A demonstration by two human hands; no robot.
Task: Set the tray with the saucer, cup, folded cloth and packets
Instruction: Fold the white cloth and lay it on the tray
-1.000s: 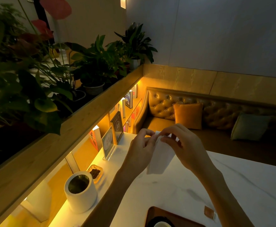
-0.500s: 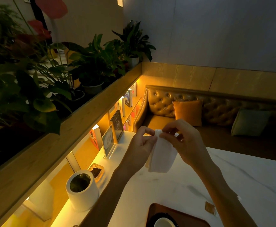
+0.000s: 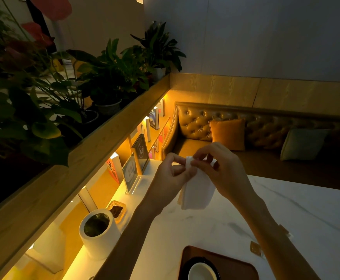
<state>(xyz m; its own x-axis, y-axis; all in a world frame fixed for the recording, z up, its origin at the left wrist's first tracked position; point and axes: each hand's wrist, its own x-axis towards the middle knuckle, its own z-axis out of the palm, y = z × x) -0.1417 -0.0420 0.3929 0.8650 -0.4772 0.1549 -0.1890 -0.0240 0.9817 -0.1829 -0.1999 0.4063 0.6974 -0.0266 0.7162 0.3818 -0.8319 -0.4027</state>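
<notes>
A white cloth (image 3: 198,191) hangs folded in the air above the white marble table (image 3: 306,215). My left hand (image 3: 170,176) and my right hand (image 3: 223,171) both pinch its top edge, fingers close together. At the bottom edge of the view lies a brown tray (image 3: 239,263). On it sits a dark saucer (image 3: 187,264) with a white cup (image 3: 202,271) on top. A small brown packet (image 3: 255,248) lies on the table just right of the tray, partly behind my right forearm.
A white cylindrical pot (image 3: 99,233) and a small glass dish (image 3: 116,211) stand at the table's left edge. Acrylic sign holders (image 3: 131,172) and books line the lit shelf. Plants fill the wooden ledge (image 3: 74,168) on the left. A tufted sofa (image 3: 266,134) with cushions runs behind the table.
Both hands with the cloth have shifted slightly lower and nearer, still pinching its top edge. More of the tray, saucer and cup shows at the bottom.
</notes>
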